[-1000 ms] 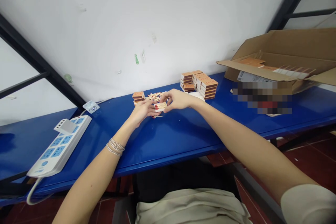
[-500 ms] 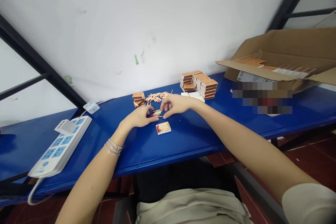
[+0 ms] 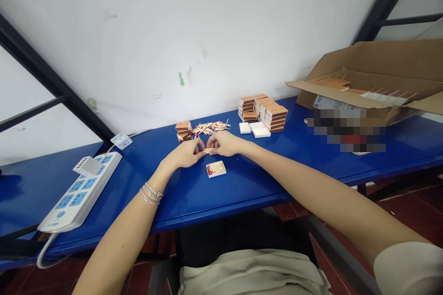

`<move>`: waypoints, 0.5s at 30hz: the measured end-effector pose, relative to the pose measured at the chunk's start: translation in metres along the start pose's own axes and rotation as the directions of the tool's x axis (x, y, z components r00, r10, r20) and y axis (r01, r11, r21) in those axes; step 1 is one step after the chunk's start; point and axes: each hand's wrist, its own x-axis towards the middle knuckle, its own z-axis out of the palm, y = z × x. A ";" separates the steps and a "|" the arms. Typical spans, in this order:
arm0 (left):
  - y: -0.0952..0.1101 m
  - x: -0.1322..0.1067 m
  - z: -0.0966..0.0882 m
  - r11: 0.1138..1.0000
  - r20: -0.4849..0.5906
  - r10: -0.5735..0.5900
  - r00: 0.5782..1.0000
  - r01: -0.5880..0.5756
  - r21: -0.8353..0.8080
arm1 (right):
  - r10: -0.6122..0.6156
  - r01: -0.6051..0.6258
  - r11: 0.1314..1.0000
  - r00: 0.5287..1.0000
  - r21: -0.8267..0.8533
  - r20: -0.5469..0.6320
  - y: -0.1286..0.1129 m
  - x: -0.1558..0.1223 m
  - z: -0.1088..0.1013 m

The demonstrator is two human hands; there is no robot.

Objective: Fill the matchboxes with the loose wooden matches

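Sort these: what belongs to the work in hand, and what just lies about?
Seemingly part of the work: bunched matches, tray of matches, loose match pile, white trays, matchbox stacks.

Seemingly just lying about: power strip, plugged-in adapter, white square item.

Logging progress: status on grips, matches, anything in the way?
Left grip, right grip: fingers on small bunch of matches. Tray of matches: on table, near side. Match pile beyond, not between grips and tray.

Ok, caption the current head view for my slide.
Left hand and right hand pinch loose matches beyond a white tray of matches on a blue table.
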 end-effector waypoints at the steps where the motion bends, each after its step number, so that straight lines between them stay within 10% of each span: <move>1: 0.001 0.000 0.000 1.000 0.002 0.004 1.000 -0.004 0.003 | 0.003 -0.003 1.000 1.000 0.003 0.000 0.000 -0.001 -0.001; 15: -0.001 0.000 -0.001 0.999 0.026 0.007 1.000 -0.006 -0.034 | 0.037 -0.034 0.981 0.999 0.189 -0.011 0.009 0.004 0.001</move>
